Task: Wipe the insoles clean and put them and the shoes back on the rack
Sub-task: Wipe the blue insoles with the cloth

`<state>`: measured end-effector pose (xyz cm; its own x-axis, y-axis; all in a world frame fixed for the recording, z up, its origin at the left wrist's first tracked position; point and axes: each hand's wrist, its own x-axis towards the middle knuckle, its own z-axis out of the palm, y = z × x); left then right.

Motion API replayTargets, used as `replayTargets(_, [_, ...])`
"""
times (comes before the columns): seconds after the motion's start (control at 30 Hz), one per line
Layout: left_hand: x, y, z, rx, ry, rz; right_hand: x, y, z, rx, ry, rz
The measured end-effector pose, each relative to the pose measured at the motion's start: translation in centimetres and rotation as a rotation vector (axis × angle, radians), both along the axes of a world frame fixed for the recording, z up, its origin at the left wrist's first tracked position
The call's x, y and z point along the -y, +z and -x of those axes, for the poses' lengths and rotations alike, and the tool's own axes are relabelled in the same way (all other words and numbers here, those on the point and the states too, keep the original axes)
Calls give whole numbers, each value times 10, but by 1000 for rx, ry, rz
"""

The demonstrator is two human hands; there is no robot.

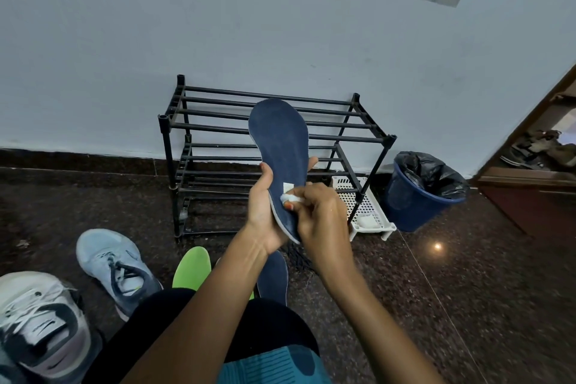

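Note:
My left hand [263,212] grips a dark blue insole [282,146] by its heel end, toe pointing up in front of the black shoe rack [218,134]. My right hand [321,215] pinches a small white wipe [288,198] against the insole's lower part. On the floor by my knee lie a green insole [191,268] and a second dark blue insole [274,277], both partly hidden by my arms. A light blue sneaker [115,265] and a white and grey sneaker [43,321] stand at the lower left.
The rack's tiers hold nothing and it stands against a pale wall. A white perforated tray [371,215] lies at its right foot, beside a blue bin [417,193] lined with a black bag. A wooden door frame [530,171] is at the far right. The floor is dark speckled stone.

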<state>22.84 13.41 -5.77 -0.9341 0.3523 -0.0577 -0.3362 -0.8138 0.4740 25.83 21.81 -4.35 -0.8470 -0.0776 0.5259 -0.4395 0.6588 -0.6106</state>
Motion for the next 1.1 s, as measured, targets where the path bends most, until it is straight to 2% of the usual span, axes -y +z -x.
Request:
replayTargets(0.13, [0, 0, 2, 12, 9, -23, 0, -2, -8, -29, 21, -46])
replayTargets(0.37, [0, 1, -2, -27, -20, 15, 0, 0, 5, 4, -33, 1])
replayTargets(0.6, [1, -3, 4, 0, 39, 29, -2, -8, -18, 11, 49, -22])
replayTargets(0.83, [-4, 0, -1, -38, -16, -50, -6, 1, 6, 15, -75, 29])
replayTargets(1.1, [1, -2, 2, 17, 35, -78, -6, -10, -14, 82, 7, 4])
